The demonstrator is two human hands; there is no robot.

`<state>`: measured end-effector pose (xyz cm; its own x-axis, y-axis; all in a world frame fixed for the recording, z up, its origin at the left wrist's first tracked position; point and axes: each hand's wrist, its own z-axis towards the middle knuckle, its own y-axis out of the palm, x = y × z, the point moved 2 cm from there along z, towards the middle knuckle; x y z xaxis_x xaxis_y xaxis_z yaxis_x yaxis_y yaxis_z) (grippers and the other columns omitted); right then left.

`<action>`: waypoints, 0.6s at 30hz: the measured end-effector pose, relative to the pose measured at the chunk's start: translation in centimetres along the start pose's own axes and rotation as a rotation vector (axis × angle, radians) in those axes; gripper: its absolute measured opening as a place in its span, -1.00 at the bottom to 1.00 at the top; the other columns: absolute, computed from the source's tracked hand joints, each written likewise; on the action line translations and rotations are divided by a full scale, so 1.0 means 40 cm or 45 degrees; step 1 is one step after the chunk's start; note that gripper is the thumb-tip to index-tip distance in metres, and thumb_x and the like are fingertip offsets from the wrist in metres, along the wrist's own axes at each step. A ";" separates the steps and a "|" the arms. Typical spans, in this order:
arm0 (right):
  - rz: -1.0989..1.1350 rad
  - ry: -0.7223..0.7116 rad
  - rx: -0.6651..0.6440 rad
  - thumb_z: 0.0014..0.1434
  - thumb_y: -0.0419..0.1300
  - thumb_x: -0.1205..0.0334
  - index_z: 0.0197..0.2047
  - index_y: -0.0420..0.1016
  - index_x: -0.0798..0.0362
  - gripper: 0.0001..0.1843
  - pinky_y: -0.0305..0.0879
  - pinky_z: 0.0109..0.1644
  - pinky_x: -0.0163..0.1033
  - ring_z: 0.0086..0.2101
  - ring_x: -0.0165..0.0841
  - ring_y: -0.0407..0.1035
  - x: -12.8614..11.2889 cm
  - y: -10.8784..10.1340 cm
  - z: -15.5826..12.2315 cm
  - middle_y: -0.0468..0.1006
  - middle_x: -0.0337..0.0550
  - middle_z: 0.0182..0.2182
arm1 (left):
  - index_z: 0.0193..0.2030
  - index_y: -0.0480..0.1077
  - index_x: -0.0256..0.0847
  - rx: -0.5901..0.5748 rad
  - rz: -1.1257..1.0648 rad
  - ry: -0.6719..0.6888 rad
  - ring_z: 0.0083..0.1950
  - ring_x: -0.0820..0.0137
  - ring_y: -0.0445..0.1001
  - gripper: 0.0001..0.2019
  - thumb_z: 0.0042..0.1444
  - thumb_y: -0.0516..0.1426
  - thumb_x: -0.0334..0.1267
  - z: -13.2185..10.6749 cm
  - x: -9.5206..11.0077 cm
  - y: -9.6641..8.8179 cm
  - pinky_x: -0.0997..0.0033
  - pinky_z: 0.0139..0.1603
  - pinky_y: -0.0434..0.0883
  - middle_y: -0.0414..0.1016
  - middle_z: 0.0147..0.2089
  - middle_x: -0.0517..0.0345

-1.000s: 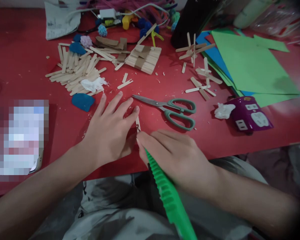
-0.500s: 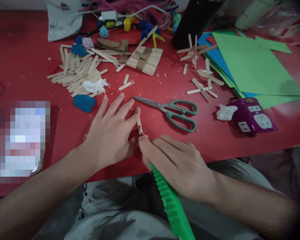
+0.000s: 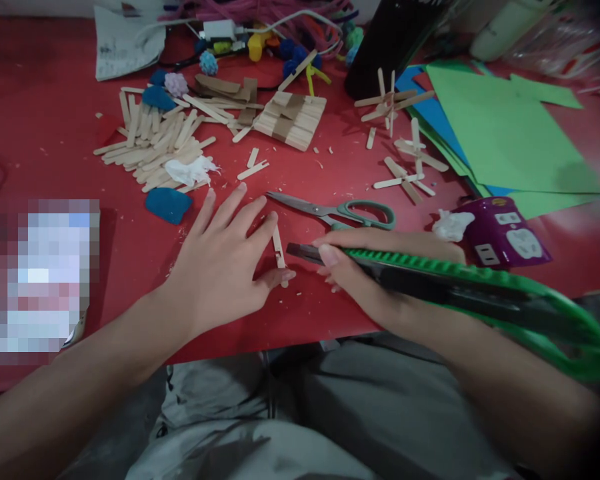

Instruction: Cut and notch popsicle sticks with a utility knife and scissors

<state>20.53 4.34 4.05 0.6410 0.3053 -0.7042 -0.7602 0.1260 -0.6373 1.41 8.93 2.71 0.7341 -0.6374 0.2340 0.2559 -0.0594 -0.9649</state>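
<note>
Left hand: fingers spread, index fingertip at the far end and thumb across the near end of the notched wooden stick. Right hand: thumb and fingers clamped on the green cutter, its tip just right of the stick, apart from it. Stick location: near the worktop's front edge, long axis roughly front to back; left hand nearer. Scissors lie beyond, toward the rear edge.

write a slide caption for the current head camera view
Left hand pressing a notched wooden stick onto the red table, right hand gripping a green utility knife.
</note>
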 end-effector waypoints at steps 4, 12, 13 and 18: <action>0.088 0.000 -0.053 0.28 0.29 0.13 -0.24 0.64 -0.07 -0.88 0.52 -0.31 -0.31 -0.49 -0.39 0.55 0.011 -0.001 0.008 0.67 -0.27 -0.45 | 0.32 0.41 -0.15 -0.013 -0.028 -0.007 0.54 -0.19 0.06 -0.45 0.25 0.16 0.02 0.000 -0.002 -0.002 -0.42 0.51 0.01 0.33 0.43 -0.14; -0.076 -0.059 -0.201 0.29 0.27 0.17 -0.19 0.68 -0.08 -0.87 0.51 -0.29 -0.35 -0.44 -0.40 0.57 0.012 -0.022 0.026 0.72 -0.26 -0.38 | 0.35 0.40 -0.18 -0.078 -0.048 0.004 0.55 -0.23 0.02 -0.39 0.21 0.20 0.01 0.000 -0.015 -0.004 -0.41 0.52 -0.03 0.27 0.46 -0.16; -0.084 -0.070 -0.213 0.29 0.27 0.18 -0.20 0.68 -0.08 -0.87 0.50 -0.31 -0.35 -0.44 -0.40 0.57 0.013 -0.022 0.026 0.72 -0.27 -0.38 | 0.36 0.39 -0.19 -0.094 -0.042 0.010 0.55 -0.23 0.01 -0.39 0.21 0.20 0.02 0.000 -0.018 -0.004 -0.41 0.53 -0.05 0.25 0.47 -0.16; -0.043 -0.089 -0.227 0.30 0.27 0.16 -0.20 0.69 -0.10 -0.86 0.48 -0.33 -0.34 -0.42 -0.37 0.58 0.017 -0.023 0.023 0.72 -0.27 -0.38 | 0.38 0.36 -0.16 -0.138 -0.042 0.034 0.57 -0.21 -0.04 -0.38 0.21 0.20 0.00 0.001 -0.030 -0.004 -0.42 0.53 -0.07 0.17 0.52 -0.10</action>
<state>21.56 5.31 4.44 0.6524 0.3692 -0.6619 -0.7035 -0.0300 -0.7101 0.52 9.75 2.59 0.7092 -0.6538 0.2638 0.2088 -0.1625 -0.9644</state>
